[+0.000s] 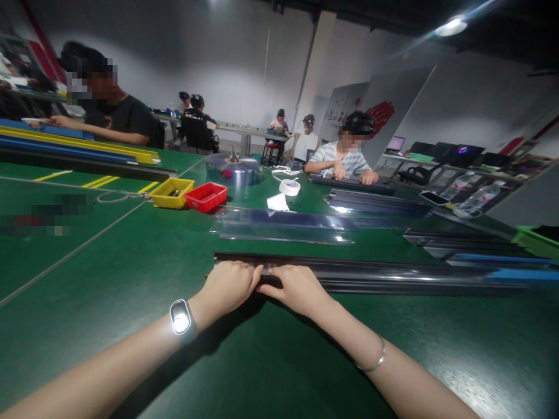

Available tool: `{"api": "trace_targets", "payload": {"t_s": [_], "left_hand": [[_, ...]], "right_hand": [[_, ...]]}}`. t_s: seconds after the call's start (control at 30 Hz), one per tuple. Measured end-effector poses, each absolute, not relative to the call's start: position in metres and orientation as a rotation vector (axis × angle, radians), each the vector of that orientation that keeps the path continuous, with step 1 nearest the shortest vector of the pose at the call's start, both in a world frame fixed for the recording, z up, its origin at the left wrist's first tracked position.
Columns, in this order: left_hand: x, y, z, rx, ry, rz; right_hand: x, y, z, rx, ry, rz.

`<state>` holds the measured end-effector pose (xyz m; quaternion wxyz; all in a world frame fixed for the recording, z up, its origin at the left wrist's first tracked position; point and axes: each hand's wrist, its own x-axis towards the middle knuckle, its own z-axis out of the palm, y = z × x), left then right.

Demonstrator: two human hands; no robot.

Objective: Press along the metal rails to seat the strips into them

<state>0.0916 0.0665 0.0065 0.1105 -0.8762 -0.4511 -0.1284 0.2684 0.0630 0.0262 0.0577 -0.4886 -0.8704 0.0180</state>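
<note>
A long black profile (393, 272) lies across the green table (131, 273), with its left end under my hands. My left hand (231, 283) is wrapped over that end, a watch on its wrist. Right beside it, my right hand (297, 286) grips the same profile, fingers over the far edge and thumb on the near side. The two thumbs and forefingers almost meet. Clear plastic strips (283, 226) lie just beyond the profile.
A yellow bin (172, 193) and a red bin (206, 198) stand at the back left, near a coiled clear roll (233, 169) and white tape (289, 187). More profiles (375, 202), a phone (434, 198) and bottles (478, 198) lie right. People sit around the far side.
</note>
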Motion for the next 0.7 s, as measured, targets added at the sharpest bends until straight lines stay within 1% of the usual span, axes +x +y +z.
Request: {"api": "trace_targets", "payload": {"t_s": [0.53, 0.7], "left_hand": [[0.092, 0.0663, 0.0081, -2.574, -1.316, -0.349], [0.0921, 0.0662, 0.0086, -2.571, -1.319, -0.358]], "right_hand": [[0.2703, 0.0603, 0.031, -1.561, -2.629, 0.016], [0.2706, 0.0588, 0.0299, -1.598, -2.593, -0.054]]}}
